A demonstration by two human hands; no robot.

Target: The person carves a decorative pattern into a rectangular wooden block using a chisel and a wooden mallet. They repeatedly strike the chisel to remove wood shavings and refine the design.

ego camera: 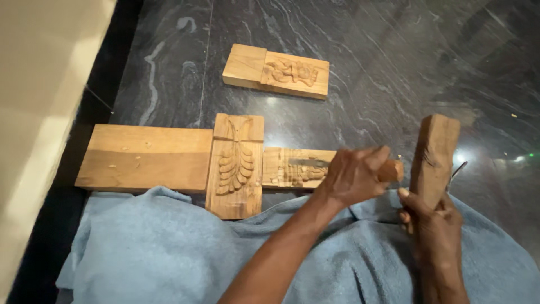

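Item: carving set-up on the floor (pixel 394 67); your left hand (pixel 355 175) holds a chisel (pixel 315 163) in a closed grip over the small carved block (pixel 292 168), your right hand (pixel 434 228) clasps the wooden mallet (pixel 433 157) just beside; risk, I judge: a skewed strike slips the blade off the unclamped block.
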